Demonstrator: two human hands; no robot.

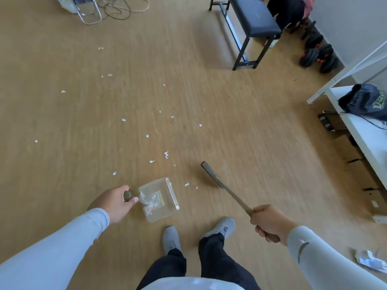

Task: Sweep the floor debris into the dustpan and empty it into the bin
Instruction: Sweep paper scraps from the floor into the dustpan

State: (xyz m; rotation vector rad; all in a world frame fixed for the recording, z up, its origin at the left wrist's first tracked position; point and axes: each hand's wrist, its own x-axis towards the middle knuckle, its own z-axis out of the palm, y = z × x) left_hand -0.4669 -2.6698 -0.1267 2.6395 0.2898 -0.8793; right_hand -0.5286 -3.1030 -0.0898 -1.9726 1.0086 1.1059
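Scraps point(187, 184) are lying just right of the dustpan point(159, 199), between its open lip and the brush head point(211, 174). Your left hand point(114, 203) is gripping the pan's handle; your right hand point(270, 222) is holding the broom handle point(236, 198), angled far-left.

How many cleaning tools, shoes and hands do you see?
Cleaning tools: 2, the brush and the dustpan
Shoes: 2, the left shoe and the right shoe
Hands: 2, the left hand and the right hand
Total: 6
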